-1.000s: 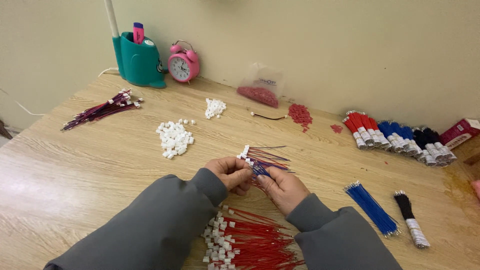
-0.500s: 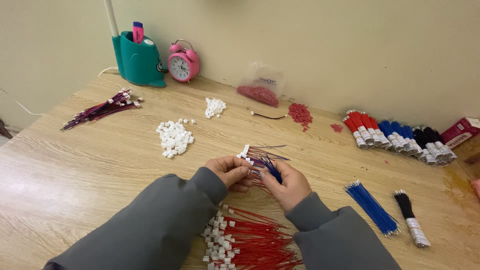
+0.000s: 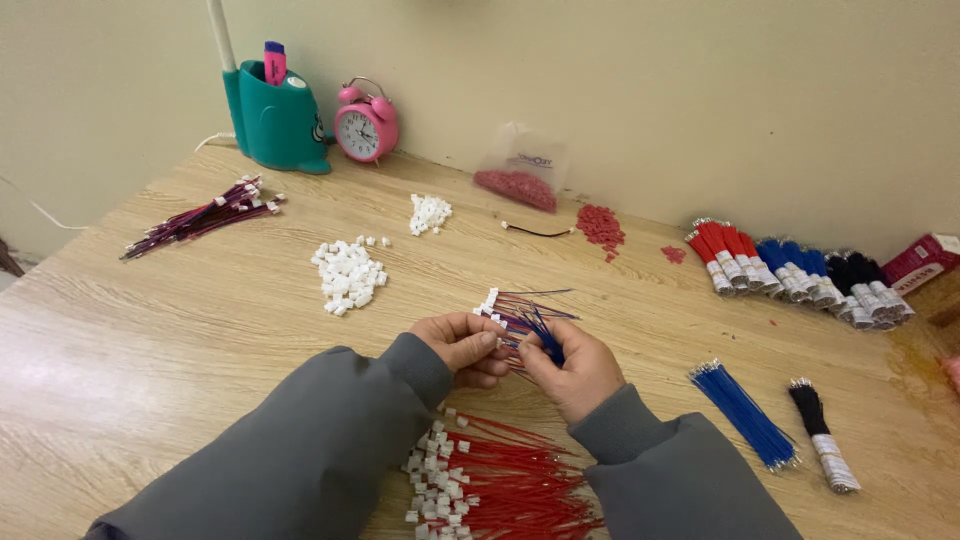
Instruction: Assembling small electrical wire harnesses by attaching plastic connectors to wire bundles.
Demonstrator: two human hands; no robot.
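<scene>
Left hand (image 3: 462, 345) and right hand (image 3: 570, 365) are met over the surface (image 3: 150, 350), fingers closed around a small bundle of blue and red wires with white connectors (image 3: 510, 312); the bundle is pinched between both sets of fingers, its connector ends fanning out just beyond the left fingertips

Progress, judged from the layout:
- done: a pile of red wires with white connectors (image 3: 490, 480) lies just below the fingers, toward the person; a purple-red finished bundle (image 3: 200, 215) lies well off to the left of the fingers
- left: loose white housings (image 3: 348, 272) and a smaller heap (image 3: 430, 212) beyond the fingers; a loose blue wire bundle (image 3: 745, 412) and black wire bundle (image 3: 818, 445) to the right of the fingers; a row of taped red, blue and black bundles (image 3: 800, 272) further right and beyond
- so stock is only partly consumed; a mid-run stage is estimated

Hard to make out:
- the exact contact inside the grip is hidden by fingers; whether a connector is being seated cannot be told
- the red pile is cut off by the lower frame edge and partly covered by the sleeves
- red bits (image 3: 600, 225) and the bag (image 3: 520, 175) are too small to identify
</scene>
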